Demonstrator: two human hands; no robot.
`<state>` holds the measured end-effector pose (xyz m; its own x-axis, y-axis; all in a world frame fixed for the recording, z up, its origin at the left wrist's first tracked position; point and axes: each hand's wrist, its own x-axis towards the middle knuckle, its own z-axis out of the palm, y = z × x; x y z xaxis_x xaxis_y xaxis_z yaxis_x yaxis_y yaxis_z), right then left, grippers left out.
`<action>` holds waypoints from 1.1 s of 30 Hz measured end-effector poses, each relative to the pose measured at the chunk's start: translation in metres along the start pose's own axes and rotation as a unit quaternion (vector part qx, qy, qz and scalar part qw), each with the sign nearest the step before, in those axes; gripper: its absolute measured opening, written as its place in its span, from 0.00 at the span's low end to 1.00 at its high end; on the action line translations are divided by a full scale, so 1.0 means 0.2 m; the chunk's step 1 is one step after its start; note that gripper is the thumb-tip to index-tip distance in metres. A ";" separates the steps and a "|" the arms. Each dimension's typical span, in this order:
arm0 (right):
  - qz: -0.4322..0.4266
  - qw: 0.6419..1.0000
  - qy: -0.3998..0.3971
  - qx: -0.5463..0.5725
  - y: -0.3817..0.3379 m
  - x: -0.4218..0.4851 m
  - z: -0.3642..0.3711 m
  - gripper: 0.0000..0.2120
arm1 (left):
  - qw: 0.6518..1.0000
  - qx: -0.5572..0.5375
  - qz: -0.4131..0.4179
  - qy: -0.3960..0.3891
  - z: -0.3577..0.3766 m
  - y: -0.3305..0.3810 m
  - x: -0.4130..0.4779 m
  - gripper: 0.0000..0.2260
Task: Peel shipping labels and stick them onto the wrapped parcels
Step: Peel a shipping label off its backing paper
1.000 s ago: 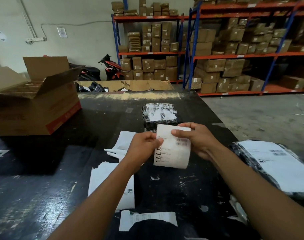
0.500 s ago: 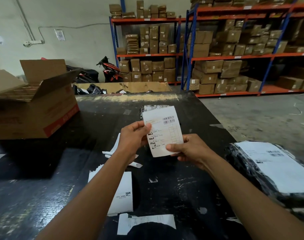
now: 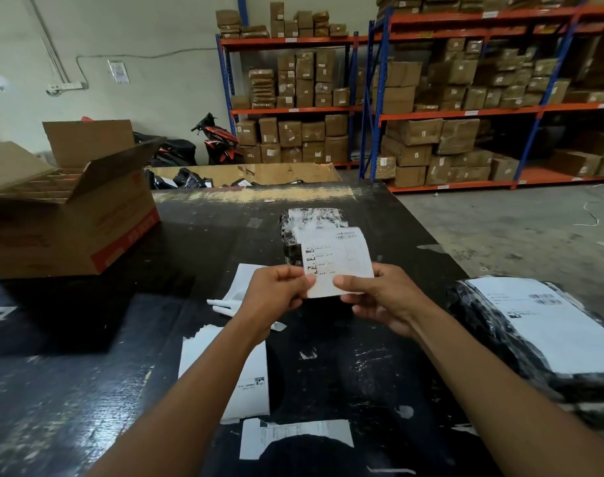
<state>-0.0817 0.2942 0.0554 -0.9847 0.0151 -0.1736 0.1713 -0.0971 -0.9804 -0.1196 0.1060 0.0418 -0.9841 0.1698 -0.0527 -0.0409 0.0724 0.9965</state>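
Observation:
I hold a white shipping label (image 3: 338, 258) upright over the black table (image 3: 121, 339), printed side toward me. My left hand (image 3: 276, 292) pinches its lower left corner and my right hand (image 3: 380, 297) pinches its lower right edge. Just behind the label lies a small black wrapped parcel (image 3: 307, 222) bearing a white label. A larger black wrapped parcel (image 3: 534, 332) with a big white label lies at the right. A stack of white labels (image 3: 256, 380) sits under my left forearm.
An open cardboard box (image 3: 70, 208) stands at the table's left. Loose backing papers (image 3: 235, 290) lie near my left hand, another paper (image 3: 293, 438) at the near edge. A bin of parcels (image 3: 245, 173) sits beyond the table, with shelves of cartons (image 3: 431, 132) behind.
The label has turned upright and risen, then both hands slid down to pinch its bottom corners. The small parcel behind shows above it again.

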 end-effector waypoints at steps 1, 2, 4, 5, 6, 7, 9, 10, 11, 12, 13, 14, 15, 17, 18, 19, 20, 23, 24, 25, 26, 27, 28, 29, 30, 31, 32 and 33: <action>0.008 1.000 -0.011 0.012 0.01 -0.01 0.01 0.16 | 1.000 -0.003 0.006 0.007 0.01 0.01 -0.01 0.03; 0.013 1.000 -0.011 0.022 0.01 -0.01 0.01 0.16 | 1.000 -0.003 0.011 0.010 0.01 0.02 -0.01 0.03; 0.018 0.999 0.010 0.050 0.02 -0.01 0.03 0.14 | 1.000 -0.008 0.015 0.006 0.02 0.05 -0.02 0.05; 0.019 0.998 0.019 0.064 0.02 -0.01 0.03 0.14 | 1.000 -0.014 0.014 0.004 0.02 0.05 -0.02 0.05; 0.018 0.997 0.025 0.075 0.02 -0.01 0.04 0.14 | 1.000 -0.016 0.011 0.001 0.01 0.05 -0.03 0.06; 0.016 0.996 0.031 0.085 0.01 0.00 0.04 0.15 | 1.000 -0.011 0.007 -0.002 0.01 0.05 -0.03 0.05; 0.010 0.995 0.038 0.092 0.00 0.01 0.03 0.15 | 1.000 0.004 -0.009 -0.015 -0.01 0.03 -0.05 0.05; 0.008 0.995 0.040 0.092 0.00 0.01 0.03 0.15 | 1.000 0.003 -0.019 -0.024 -0.01 0.03 -0.07 0.05; 0.006 0.995 0.039 0.092 -0.01 0.01 0.03 0.14 | 0.999 -0.006 -0.028 -0.032 -0.02 0.02 -0.08 0.06; 0.006 0.995 0.038 0.092 -0.01 0.01 0.03 0.15 | 0.999 -0.018 -0.033 -0.038 -0.02 0.02 -0.09 0.06; 0.005 0.995 0.037 0.092 -0.02 0.01 0.04 0.15 | 0.998 -0.029 -0.036 -0.041 -0.02 0.02 -0.10 0.06; 0.005 0.995 0.036 0.092 -0.02 0.01 0.04 0.15 | 0.998 -0.035 -0.037 -0.042 -0.02 0.02 -0.10 0.05; 0.004 0.995 0.035 0.092 -0.02 0.01 0.04 0.15 | 0.998 -0.040 -0.038 -0.041 -0.01 0.02 -0.11 0.05; 0.002 0.995 0.032 0.089 -0.02 0.00 0.04 0.14 | 0.997 -0.046 -0.038 -0.039 -0.01 0.03 -0.11 0.05; 0.001 0.996 0.031 0.088 -0.02 0.00 0.05 0.14 | 0.997 -0.049 -0.038 -0.038 -0.01 0.03 -0.11 0.06; 0.000 0.996 0.031 0.087 -0.02 0.00 0.05 0.14 | 0.997 -0.051 -0.039 -0.037 -0.01 0.04 -0.11 0.06; 0.000 0.996 0.032 0.086 -0.02 0.00 0.05 0.14 | 0.997 -0.052 -0.039 -0.036 -0.01 0.04 -0.11 0.06; 0.000 0.996 0.035 0.082 -0.02 0.00 0.05 0.14 | 0.997 -0.050 -0.042 -0.032 -0.01 0.04 -0.11 0.06; 0.001 0.996 0.035 0.082 -0.02 0.00 0.05 0.14 | 0.997 -0.050 -0.043 -0.030 -0.01 0.04 -0.11 0.07; 0.001 0.996 0.035 0.081 -0.02 0.00 0.05 0.14 | 0.997 -0.050 -0.043 -0.028 -0.01 0.04 -0.10 0.07; 0.000 0.996 0.035 0.081 -0.02 0.00 0.05 0.14 | 0.997 -0.050 -0.042 -0.028 -0.01 0.04 -0.10 0.07; 0.000 0.996 0.035 0.081 -0.02 0.00 0.05 0.13 | 0.998 -0.050 -0.042 -0.028 -0.01 0.04 -0.10 0.07; 0.001 0.996 0.036 0.081 -0.02 -0.01 0.05 0.13 | 0.998 -0.048 -0.041 -0.028 -0.01 0.04 -0.11 0.07; 0.001 0.996 0.037 0.080 -0.02 -0.01 0.05 0.13 | 0.998 -0.046 -0.041 -0.028 0.00 0.04 -0.11 0.07; 0.001 0.996 0.037 0.079 -0.02 -0.01 0.05 0.13 | 0.998 -0.045 -0.042 -0.027 0.00 0.04 -0.11 0.07; 0.000 0.996 0.036 0.078 -0.02 -0.01 0.05 0.13 | 0.998 -0.048 -0.043 -0.026 0.00 0.05 -0.11 0.07; 0.000 0.996 0.036 0.077 -0.02 -0.01 0.05 0.13 | 0.997 -0.054 -0.046 -0.025 0.00 0.05 -0.11 0.07; 0.000 0.996 0.036 0.076 -0.02 -0.01 0.05 0.13 | 0.997 -0.059 -0.048 -0.026 0.00 0.05 -0.11 0.07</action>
<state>-0.0809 0.2855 0.0605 -0.9790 0.0856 -0.1848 0.1589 -0.2461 -0.9561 -0.0990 0.1032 0.0529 -0.9646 0.2178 -0.1488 -0.1579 -0.0249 0.9871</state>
